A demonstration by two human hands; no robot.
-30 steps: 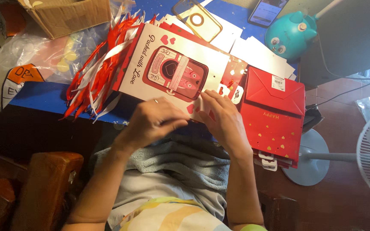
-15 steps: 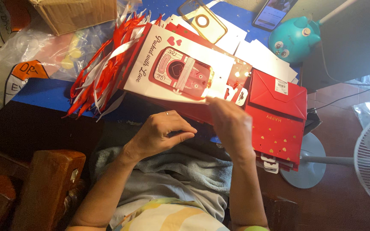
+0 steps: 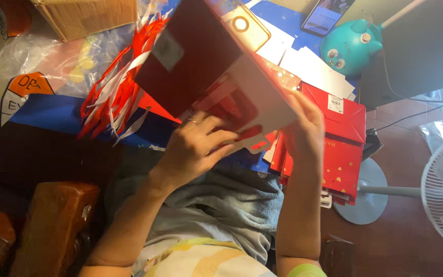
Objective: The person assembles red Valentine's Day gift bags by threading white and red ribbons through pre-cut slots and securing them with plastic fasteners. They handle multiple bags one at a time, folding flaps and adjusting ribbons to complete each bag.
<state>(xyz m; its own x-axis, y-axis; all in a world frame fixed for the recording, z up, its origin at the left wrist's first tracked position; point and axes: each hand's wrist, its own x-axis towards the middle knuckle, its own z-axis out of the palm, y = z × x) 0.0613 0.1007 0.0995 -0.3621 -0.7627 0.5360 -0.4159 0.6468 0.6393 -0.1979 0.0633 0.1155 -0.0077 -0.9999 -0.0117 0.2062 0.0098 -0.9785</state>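
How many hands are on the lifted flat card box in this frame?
2. The left hand presses fingers against the card box from underneath; the right hand grips its right edge, above the stack of red envelopes.

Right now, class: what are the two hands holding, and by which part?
Both grip one flat red-and-white card box, tilted up: left hand at its lower edge, right hand at its lower right corner.
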